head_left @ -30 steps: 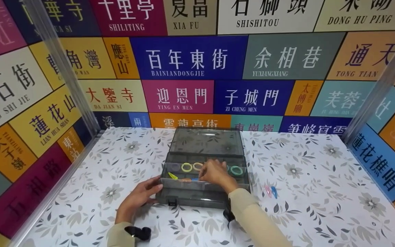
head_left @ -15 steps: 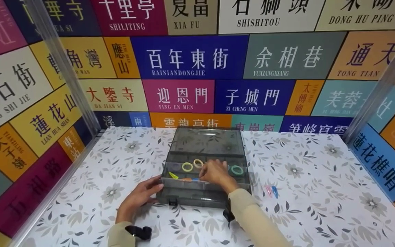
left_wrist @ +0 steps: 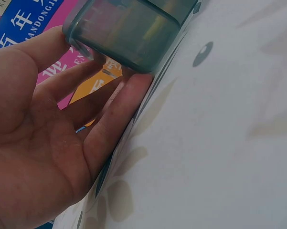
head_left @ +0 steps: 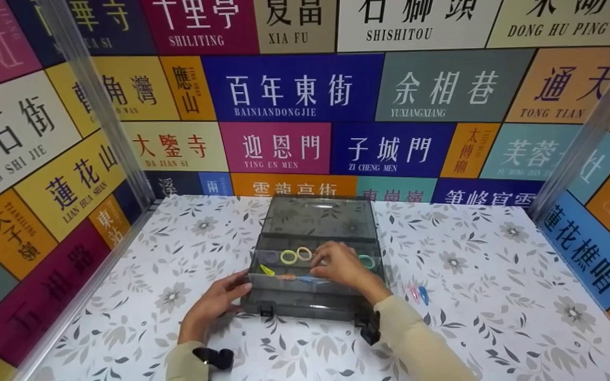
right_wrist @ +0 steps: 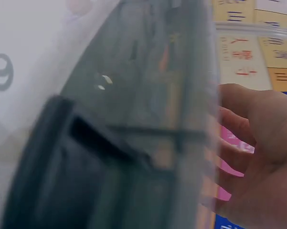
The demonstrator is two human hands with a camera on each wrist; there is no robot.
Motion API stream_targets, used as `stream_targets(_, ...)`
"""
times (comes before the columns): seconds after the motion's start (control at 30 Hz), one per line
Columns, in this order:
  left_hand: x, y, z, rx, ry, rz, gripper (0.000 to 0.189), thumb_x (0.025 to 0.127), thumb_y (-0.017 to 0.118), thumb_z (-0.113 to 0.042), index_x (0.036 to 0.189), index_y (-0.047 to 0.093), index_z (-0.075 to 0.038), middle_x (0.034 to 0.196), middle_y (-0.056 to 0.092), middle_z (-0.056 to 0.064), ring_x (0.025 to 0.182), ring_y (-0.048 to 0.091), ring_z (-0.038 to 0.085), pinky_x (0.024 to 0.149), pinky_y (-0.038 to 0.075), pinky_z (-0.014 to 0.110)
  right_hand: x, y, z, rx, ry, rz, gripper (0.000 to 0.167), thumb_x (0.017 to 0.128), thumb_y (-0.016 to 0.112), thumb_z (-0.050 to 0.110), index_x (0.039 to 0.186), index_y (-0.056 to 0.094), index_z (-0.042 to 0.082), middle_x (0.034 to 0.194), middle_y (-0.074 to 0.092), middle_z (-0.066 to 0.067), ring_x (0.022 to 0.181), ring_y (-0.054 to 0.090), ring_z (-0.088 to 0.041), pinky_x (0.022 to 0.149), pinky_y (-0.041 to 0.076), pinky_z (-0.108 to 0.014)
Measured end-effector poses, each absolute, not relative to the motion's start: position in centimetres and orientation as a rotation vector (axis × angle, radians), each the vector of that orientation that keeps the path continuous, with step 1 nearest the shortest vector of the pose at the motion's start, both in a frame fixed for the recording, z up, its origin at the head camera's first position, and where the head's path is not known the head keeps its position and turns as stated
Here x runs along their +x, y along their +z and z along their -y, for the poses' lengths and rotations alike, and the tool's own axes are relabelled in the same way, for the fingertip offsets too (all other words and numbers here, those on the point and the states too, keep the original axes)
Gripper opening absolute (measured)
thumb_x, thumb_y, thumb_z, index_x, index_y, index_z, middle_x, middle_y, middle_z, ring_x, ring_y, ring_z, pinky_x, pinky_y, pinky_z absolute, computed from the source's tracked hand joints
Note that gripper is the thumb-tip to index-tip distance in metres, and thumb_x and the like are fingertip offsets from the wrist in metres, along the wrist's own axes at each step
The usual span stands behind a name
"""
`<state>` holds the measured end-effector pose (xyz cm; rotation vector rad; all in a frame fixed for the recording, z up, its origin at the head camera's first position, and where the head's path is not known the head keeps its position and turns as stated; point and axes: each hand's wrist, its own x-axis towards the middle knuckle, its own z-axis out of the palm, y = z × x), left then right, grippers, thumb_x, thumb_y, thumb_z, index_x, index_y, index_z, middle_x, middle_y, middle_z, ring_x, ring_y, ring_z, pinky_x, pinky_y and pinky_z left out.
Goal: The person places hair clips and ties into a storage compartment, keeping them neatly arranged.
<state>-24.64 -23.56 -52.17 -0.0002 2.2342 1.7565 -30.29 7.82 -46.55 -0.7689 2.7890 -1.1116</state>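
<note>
A translucent grey compartment box (head_left: 310,307) stands with its lid (head_left: 320,218) raised. My left hand (head_left: 220,299) rests against the box's left side, and in the left wrist view its thumb and fingertips touch the box's corner. My right hand (head_left: 339,264) reaches over the front tray with bent fingers; their tips are partly hidden, so I cannot tell whether they hold anything. A blue hair clip (head_left: 306,279) lies in the tray right below those fingertips. To its left are an orange piece (head_left: 286,277) and a yellow-green hair clip (head_left: 266,270).
Yellow (head_left: 288,263), peach and green ring-shaped hair ties show in the box. A pink hair clip (head_left: 415,294) and another blue clip (head_left: 423,296) lie on the patterned table to the right. Sign-covered walls and clear posts enclose the table.
My right hand has shifted slightly right and its forearm has swung right. More of the blue clip in the tray shows now. My left hand stays at the box.
</note>
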Motion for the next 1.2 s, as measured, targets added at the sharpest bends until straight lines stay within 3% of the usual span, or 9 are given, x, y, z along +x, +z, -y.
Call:
stream_targets(0.1,-24.6,-52.1,23.6,0.004,1.750,-2.247,0.065,0.102,0.059,-0.029,0.156,0.033,-0.005,0.158,0.035,0.028,0.144,0.038,0.046,0.095,0.058,0.050,-29.8,-45.7,-8.9,-0.809,-1.178,-2.733,0.010,0.088,0.078,0.023,0.091,0.079,0.014,0.131,0.065,-0.014,0.126,0.055,-0.038,0.112,0.033,-0.064)
stream_targets(0.27,-24.6,-52.0,23.5,-0.012,1.743,-2.258,0.063,0.102,0.059,-0.029,0.156,0.034,-0.005,0.158,0.036,0.027,0.143,0.039,0.046,0.093,0.059,0.049,-28.6,-45.2,-10.9,-0.910,-1.273,-2.684,0.022,0.089,0.077,0.027,0.104,0.077,0.010,0.132,0.064,-0.015,0.126,0.056,-0.038,0.106,0.046,-0.058)
stream_targets(0.53,-24.5,-51.9,23.6,-0.005,1.735,-2.256,0.063,0.103,0.058,-0.029,0.156,0.034,-0.005,0.158,0.035,0.027,0.143,0.039,0.046,0.093,0.059,0.049,-27.1,-45.2,-14.2,-0.857,-1.414,-2.554,0.033,0.092,0.074,0.031,0.120,0.072,0.014,0.137,0.061,-0.014,0.130,0.054,-0.037,0.106,0.045,-0.059)
stream_targets(0.77,-24.4,-51.9,23.6,-0.007,1.736,-2.240,0.064,0.103,0.057,-0.030,0.157,0.032,-0.005,0.158,0.035,0.027,0.144,0.038,0.045,0.094,0.059,0.049,-27.3,-45.2,-16.8,-0.807,-1.490,-2.498,0.031,0.092,0.073,0.029,0.120,0.073,0.015,0.134,0.064,-0.011,0.127,0.057,-0.032,0.100,0.051,-0.041)
stream_targets(0.93,-24.5,-52.0,23.5,-0.004,1.739,-2.238,0.064,0.103,0.058,-0.029,0.157,0.033,-0.005,0.158,0.035,0.027,0.144,0.038,0.045,0.094,0.059,0.049,-27.4,-44.9,-18.8,-0.781,-1.568,-2.454,0.031,0.092,0.074,0.024,0.119,0.073,0.008,0.130,0.066,-0.015,0.117,0.063,-0.022,0.090,0.057,-0.026)
stream_targets(1.2,-24.6,-52.1,23.6,0.001,1.746,-2.248,0.064,0.102,0.058,-0.030,0.156,0.034,-0.005,0.157,0.037,0.027,0.143,0.040,0.046,0.093,0.059,0.049,-27.8,-45.3,-22.5,-0.675,-1.567,-2.523,0.035,0.094,0.071,0.027,0.126,0.070,0.013,0.132,0.066,-0.015,0.110,0.065,-0.002,0.089,0.056,-0.022)
